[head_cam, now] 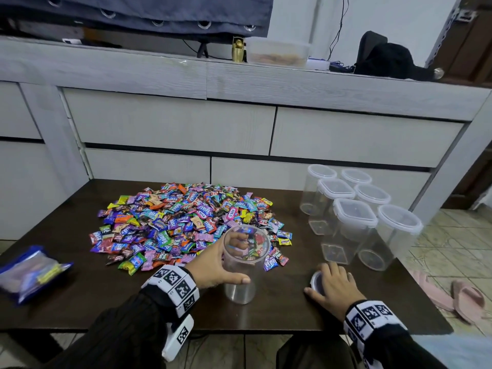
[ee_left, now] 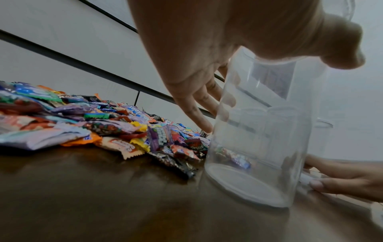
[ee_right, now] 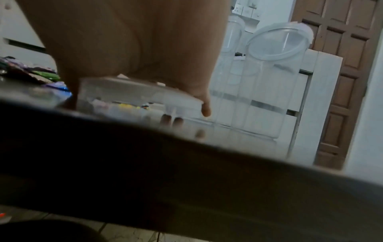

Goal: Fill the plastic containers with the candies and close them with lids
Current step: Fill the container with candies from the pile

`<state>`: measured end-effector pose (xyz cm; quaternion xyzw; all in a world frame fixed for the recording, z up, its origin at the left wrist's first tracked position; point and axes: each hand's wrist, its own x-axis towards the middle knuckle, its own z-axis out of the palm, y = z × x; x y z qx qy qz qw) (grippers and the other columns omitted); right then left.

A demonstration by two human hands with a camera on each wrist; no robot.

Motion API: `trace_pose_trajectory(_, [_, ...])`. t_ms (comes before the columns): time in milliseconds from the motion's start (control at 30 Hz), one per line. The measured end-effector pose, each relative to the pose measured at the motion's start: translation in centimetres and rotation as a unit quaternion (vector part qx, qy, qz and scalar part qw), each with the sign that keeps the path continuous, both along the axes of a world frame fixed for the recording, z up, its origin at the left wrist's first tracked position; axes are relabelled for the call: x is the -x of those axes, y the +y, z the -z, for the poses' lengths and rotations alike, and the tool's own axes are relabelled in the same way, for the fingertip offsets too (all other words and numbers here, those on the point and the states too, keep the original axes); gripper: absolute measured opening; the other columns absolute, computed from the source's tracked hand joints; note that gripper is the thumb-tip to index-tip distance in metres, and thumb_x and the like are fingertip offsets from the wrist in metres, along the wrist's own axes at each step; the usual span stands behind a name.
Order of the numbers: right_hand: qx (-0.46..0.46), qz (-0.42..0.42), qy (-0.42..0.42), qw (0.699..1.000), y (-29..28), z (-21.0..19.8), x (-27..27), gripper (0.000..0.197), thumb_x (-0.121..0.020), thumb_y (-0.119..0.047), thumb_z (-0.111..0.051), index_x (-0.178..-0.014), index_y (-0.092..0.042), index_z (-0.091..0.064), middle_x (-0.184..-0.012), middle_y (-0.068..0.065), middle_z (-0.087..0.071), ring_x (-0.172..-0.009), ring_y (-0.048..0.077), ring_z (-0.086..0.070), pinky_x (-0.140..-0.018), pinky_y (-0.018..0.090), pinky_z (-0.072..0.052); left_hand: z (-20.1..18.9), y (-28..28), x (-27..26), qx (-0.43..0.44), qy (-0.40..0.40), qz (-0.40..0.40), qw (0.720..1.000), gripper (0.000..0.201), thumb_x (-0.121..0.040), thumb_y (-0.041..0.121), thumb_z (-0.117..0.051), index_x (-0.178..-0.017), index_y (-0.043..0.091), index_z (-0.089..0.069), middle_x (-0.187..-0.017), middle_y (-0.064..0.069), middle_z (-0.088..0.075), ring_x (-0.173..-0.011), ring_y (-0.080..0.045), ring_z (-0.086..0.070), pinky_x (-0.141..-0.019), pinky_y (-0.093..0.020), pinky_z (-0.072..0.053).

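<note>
My left hand (head_cam: 234,261) grips an open clear round container (head_cam: 239,291) standing on the dark table at the near edge of the candy pile (head_cam: 186,225). Its thumb is on the near side and its fingers (ee_left: 199,111) on the far side. The container (ee_left: 259,147) looks empty inside; candies show through its wall. My right hand (head_cam: 328,282) is curled over a round clear lid (head_cam: 316,282) low on the table to the container's right. In the right wrist view the lid (ee_right: 128,88) sits under the palm, held at its rim.
Several empty lidded containers (head_cam: 354,217), round and square, stand at the table's right back. A blue plastic bag (head_cam: 29,272) lies at the left edge. A grey drawer unit (head_cam: 170,121) runs behind the table. Pink slippers (head_cam: 468,302) lie on the floor to the right.
</note>
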<state>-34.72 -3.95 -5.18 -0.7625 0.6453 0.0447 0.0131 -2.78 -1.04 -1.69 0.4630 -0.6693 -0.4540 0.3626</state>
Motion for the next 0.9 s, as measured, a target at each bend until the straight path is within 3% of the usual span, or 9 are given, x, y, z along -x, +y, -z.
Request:
trace_pose_trajectory(100, [0.016, -0.004, 0.040, 0.999, 0.2, 0.1, -0.2, 0.070, -0.082, -0.077, -0.033, -0.130, -0.026, -0.038, -0.134, -0.002, -0.039, -0.126, 0.019, -0.037, -0.106, 0.041, -0.027, 0.1, 0.2, 0.0, -0.002, 0.008, 0.002, 1.000, 0.096, -0.051, 0.041, -0.092, -0.133, 0.037, -0.042, -0.127, 0.003, -0.055, -0.118, -0.007, -0.057, -0.103, -0.039, -0.048])
trace_pose_trajectory(200, [0.040, -0.013, 0.030, 0.999, 0.5, -0.7, -1.0, 0.080, -0.081, -0.079, -0.031, -0.141, -0.026, -0.031, -0.150, -0.001, -0.028, -0.136, 0.020, -0.028, -0.111, 0.043, -0.021, -0.1, 0.6, -0.5, -0.021, 0.005, 0.005, 1.000, 0.114, -0.043, 0.048, -0.094, -0.136, 0.051, -0.028, -0.135, 0.011, -0.049, -0.125, -0.003, -0.051, -0.103, -0.034, -0.048])
trace_pose_trajectory(300, [0.042, -0.046, -0.025, 0.998, 0.0, -1.5, -2.8, 0.086, -0.085, -0.073, -0.034, -0.149, -0.019, -0.017, -0.158, 0.005, -0.012, -0.143, 0.021, -0.017, -0.116, 0.037, -0.017, -0.4, 0.8, -2.1, 0.013, -0.114, -0.042, 0.992, 0.124, -0.043, 0.068, -0.085, -0.143, 0.050, -0.015, -0.150, 0.011, -0.036, -0.139, -0.008, -0.036, -0.114, -0.034, -0.033])
trace_pose_trajectory(367, [0.007, -0.058, -0.071, 0.996, -0.8, -1.6, -4.7, 0.088, -0.088, -0.067, -0.039, -0.151, -0.014, -0.009, -0.160, 0.007, -0.003, -0.146, 0.022, -0.010, -0.118, 0.036, -0.015, -0.1, 0.8, -3.4, 0.027, -0.267, -0.098, 0.958, 0.131, -0.048, 0.077, -0.072, -0.153, 0.035, -0.006, -0.162, 0.004, -0.015, -0.150, -0.016, -0.012, -0.120, -0.044, -0.020])
trace_pose_trajectory(433, [-0.034, -0.048, -0.106, 0.993, -1.9, -1.3, -6.7, 0.091, -0.089, -0.063, -0.044, -0.152, -0.013, -0.003, -0.160, 0.007, 0.003, -0.147, 0.023, -0.006, -0.118, 0.040, -0.017, 0.5, 0.4, -4.7, 0.012, -0.412, -0.116, 0.904, 0.136, -0.054, 0.081, -0.065, -0.155, 0.027, 0.009, -0.164, 0.000, 0.011, -0.150, -0.019, 0.012, -0.121, -0.051, -0.006])
trace_pose_trajectory(567, [-0.078, -0.036, -0.112, 0.990, -3.8, -0.5, -10.1, 0.096, -0.087, -0.067, -0.043, -0.152, -0.015, 0.006, -0.160, 0.003, 0.010, -0.148, 0.020, 0.001, -0.117, 0.045, -0.014, 2.1, -0.8, -6.6, -0.057, -0.562, -0.104, 0.818, 0.137, -0.062, 0.087, -0.056, -0.149, 0.020, 0.027, -0.154, -0.005, 0.037, -0.142, -0.029, 0.033, -0.115, -0.060, 0.008])
trace_pose_trajectory(633, [-0.085, -0.047, -0.098, 0.990, -4.6, -0.1, -11.5, 0.095, -0.088, -0.066, -0.040, -0.152, -0.015, 0.008, -0.160, 0.002, 0.013, -0.148, 0.018, 0.003, -0.118, 0.044, -0.010, 3.0, -1.5, -7.0, -0.091, -0.581, -0.104, 0.802, 0.135, -0.064, 0.089, -0.050, -0.147, 0.019, 0.030, -0.152, -0.007, 0.041, -0.141, -0.032, 0.034, -0.114, -0.062, 0.009])
trace_pose_trajectory(767, [-0.087, -0.091, -0.073, 0.989, -6.0, 0.5, -14.0, 0.086, -0.094, -0.055, -0.037, -0.151, -0.014, 0.012, -0.160, 0.004, 0.014, -0.147, 0.024, 0.009, -0.119, 0.044, -0.005, 4.4, -2.9, -7.0, -0.115, -0.575, -0.098, 0.804, 0.131, -0.065, 0.091, -0.044, -0.147, 0.021, 0.031, -0.150, -0.007, 0.043, -0.142, -0.034, 0.032, -0.111, -0.065, 0.011])
trace_pose_trajectory(900, [-0.103, -0.137, -0.049, 0.984, -8.0, 0.1, -16.0, 0.103, -0.082, -0.073, -0.042, -0.152, -0.019, 0.010, -0.159, 0.004, 0.015, -0.146, 0.035, 0.010, -0.119, 0.049, -0.006, 5.1, -4.1, -6.7, -0.101, -0.570, -0.096, 0.810, 0.123, -0.074, 0.082, -0.048, -0.148, 0.022, 0.029, -0.149, -0.006, 0.043, -0.141, -0.033, 0.034, -0.109, -0.069, 0.011])
